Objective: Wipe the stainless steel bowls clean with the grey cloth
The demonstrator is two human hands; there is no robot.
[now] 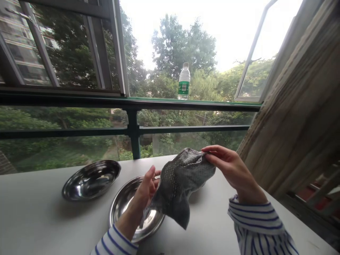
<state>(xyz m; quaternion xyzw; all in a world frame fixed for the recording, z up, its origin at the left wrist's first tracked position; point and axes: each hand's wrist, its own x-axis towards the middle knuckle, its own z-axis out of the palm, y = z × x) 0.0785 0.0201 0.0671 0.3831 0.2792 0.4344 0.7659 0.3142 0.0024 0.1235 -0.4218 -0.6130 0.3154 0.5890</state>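
a dark gray cloth [182,179] is pinched at its upper right edge by the fingertips of the right hand [235,170]. fingers of the left hand [147,189] are partly hidden by it, so their grip cannot be told. a round steel bowl [122,200] is seen below them.

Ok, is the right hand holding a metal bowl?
No, the right hand pinches an edge of the grey cloth.
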